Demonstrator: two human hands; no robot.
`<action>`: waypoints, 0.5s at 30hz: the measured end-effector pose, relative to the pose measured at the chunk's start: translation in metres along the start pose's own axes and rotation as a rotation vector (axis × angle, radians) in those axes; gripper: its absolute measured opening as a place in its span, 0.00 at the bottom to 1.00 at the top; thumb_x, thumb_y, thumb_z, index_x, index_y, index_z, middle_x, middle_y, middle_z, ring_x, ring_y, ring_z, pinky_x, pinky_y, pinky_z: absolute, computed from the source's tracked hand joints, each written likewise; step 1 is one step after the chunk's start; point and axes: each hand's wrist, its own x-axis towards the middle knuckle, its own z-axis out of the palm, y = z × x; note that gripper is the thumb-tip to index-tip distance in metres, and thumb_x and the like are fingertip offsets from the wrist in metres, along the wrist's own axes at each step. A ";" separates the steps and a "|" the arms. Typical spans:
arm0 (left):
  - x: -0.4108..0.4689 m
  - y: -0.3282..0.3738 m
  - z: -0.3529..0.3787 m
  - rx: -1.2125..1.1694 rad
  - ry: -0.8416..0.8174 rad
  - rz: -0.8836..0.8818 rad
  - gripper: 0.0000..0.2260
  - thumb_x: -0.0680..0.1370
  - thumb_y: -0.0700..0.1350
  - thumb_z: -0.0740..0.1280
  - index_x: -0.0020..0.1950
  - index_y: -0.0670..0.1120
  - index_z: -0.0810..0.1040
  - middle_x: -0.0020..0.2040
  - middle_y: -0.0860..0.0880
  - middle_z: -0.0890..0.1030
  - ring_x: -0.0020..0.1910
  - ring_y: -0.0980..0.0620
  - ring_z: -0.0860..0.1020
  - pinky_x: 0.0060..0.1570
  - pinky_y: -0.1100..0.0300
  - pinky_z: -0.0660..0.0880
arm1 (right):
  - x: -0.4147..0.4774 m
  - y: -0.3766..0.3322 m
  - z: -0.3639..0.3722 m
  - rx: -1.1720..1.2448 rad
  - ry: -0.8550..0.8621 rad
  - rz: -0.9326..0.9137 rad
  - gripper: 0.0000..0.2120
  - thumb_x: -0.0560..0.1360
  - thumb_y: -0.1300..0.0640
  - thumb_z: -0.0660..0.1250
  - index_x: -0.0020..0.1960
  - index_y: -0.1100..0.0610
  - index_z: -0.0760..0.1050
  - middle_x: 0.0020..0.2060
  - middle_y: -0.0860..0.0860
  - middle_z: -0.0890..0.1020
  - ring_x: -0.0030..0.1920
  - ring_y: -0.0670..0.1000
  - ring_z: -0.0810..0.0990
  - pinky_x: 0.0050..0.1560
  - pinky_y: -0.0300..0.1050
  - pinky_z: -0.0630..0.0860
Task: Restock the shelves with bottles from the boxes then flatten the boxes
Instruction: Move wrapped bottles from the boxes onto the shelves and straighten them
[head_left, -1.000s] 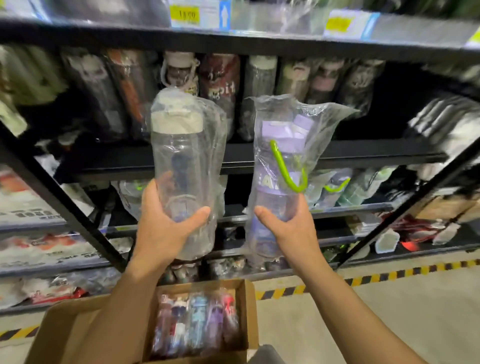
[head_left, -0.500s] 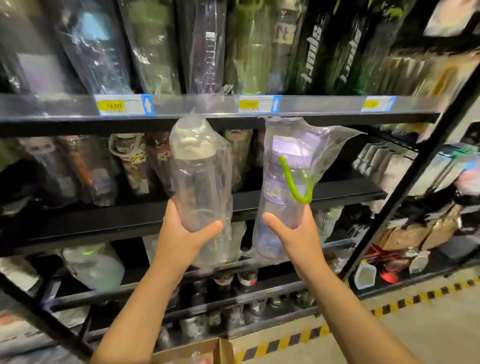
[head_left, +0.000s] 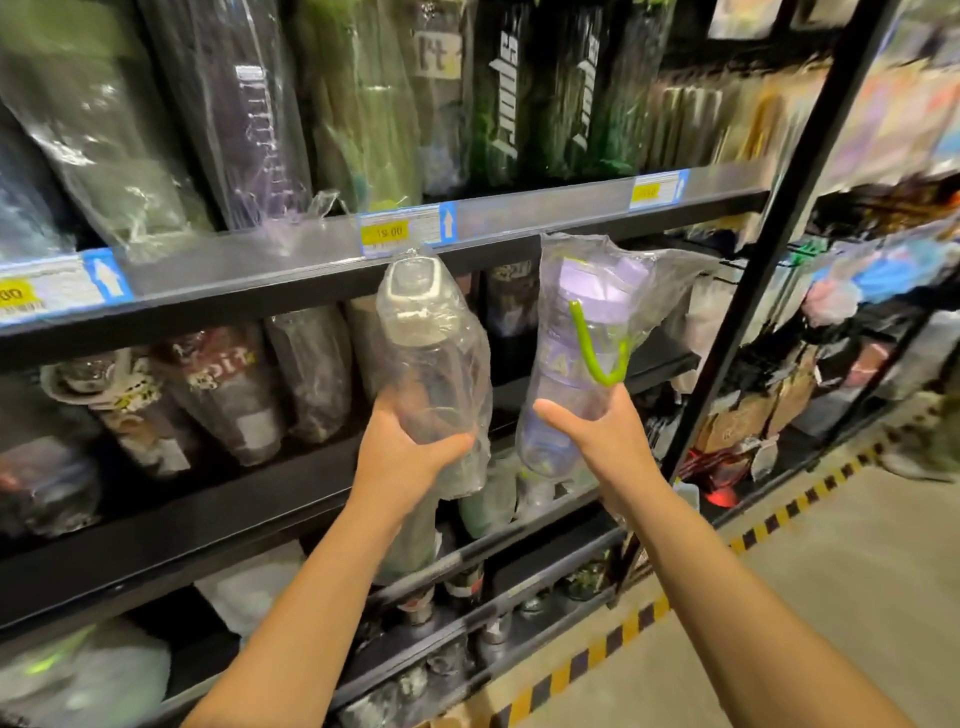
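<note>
My left hand grips the lower part of a clear bottle with a white lid, wrapped in a plastic bag. My right hand grips a clear bottle with a purple lid and a green strap, also bagged. Both bottles are held upright in front of the middle shelf, their tops just below the edge of the upper shelf. The box is out of view.
Bagged bottles stand on the middle shelf to the left of my hands. Tall bagged bottles fill the upper shelf. A black upright post stands to the right. Yellow-black tape marks the floor along the shelf foot.
Both hands have raised the bottles toward the shelves, and my view has tilted up. The open box of bottles at the bottom has dropped out of view.
</note>
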 end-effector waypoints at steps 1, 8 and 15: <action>0.009 0.001 0.009 0.002 0.003 -0.001 0.36 0.64 0.49 0.86 0.68 0.53 0.73 0.56 0.57 0.83 0.53 0.61 0.82 0.53 0.59 0.79 | 0.012 0.003 -0.003 -0.009 -0.011 -0.002 0.33 0.70 0.51 0.83 0.69 0.41 0.71 0.63 0.35 0.79 0.61 0.36 0.79 0.58 0.32 0.77; 0.070 -0.004 0.071 0.032 0.091 0.066 0.33 0.65 0.43 0.86 0.65 0.46 0.74 0.56 0.53 0.83 0.56 0.63 0.82 0.58 0.64 0.77 | 0.108 0.037 -0.017 -0.040 -0.053 0.004 0.33 0.68 0.57 0.84 0.69 0.49 0.74 0.59 0.44 0.85 0.60 0.44 0.83 0.61 0.43 0.79; 0.103 -0.018 0.113 0.121 0.093 0.076 0.37 0.61 0.55 0.85 0.65 0.63 0.72 0.57 0.66 0.82 0.55 0.69 0.80 0.49 0.74 0.77 | 0.171 0.073 -0.029 0.005 -0.183 0.004 0.30 0.69 0.69 0.80 0.68 0.60 0.74 0.60 0.55 0.83 0.60 0.51 0.84 0.65 0.53 0.80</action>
